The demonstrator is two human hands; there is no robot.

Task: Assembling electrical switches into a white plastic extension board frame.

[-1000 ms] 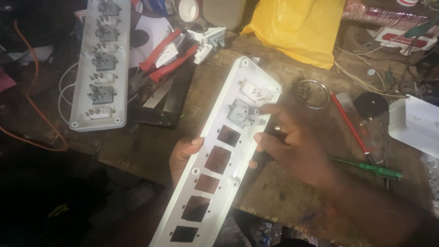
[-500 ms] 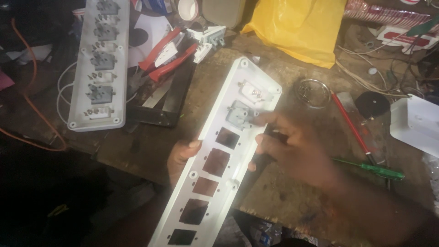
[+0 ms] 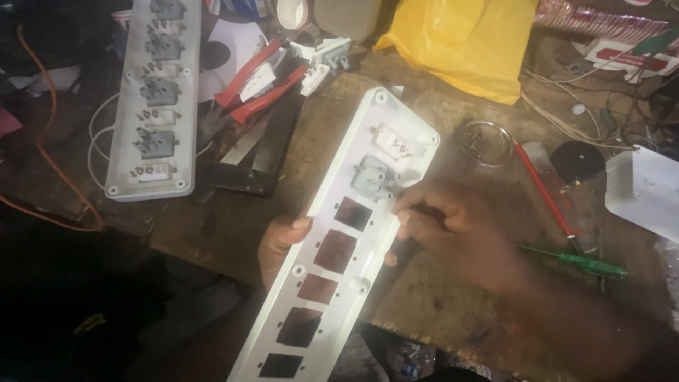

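At the far left of the cluttered wooden workbench (image 3: 233,219) an orange cable (image 3: 42,170) curls along the edge, and just beside it lies a second white socket-strip housing (image 3: 152,99), its row of grey socket inserts already fitted and a thin white wire looping out from its side. Next to that, red-handled pliers (image 3: 258,88) rest across a dark flat slab, with a small white plug part just above them. In the middle, the long white extension-board cover (image 3: 339,240) runs slantwise from the near edge up toward the yellow plastic bag (image 3: 470,42); it has two inserts seated at its upper end and a line of empty square cut-outs below. The left hand (image 3: 279,244) comes up from under the cover and clasps its left edge, thumb tip curled over the rim, so the plate is lifted off the bench rather than lying flat. The right hand (image 3: 453,230) sits against the cover's right edge beside the grey insert (image 3: 371,177), fingers bunched tight around a dark slim tool handle (image 3: 396,258); its tip is blurred and I cannot make out what it touches. Farther right, a metal ring (image 3: 486,141) lies on the wood, then a red-shafted screwdriver (image 3: 544,191), a green-handled screwdriver (image 3: 580,262) near the wrist, a black disc and a white box lid (image 3: 643,187) at the edge.
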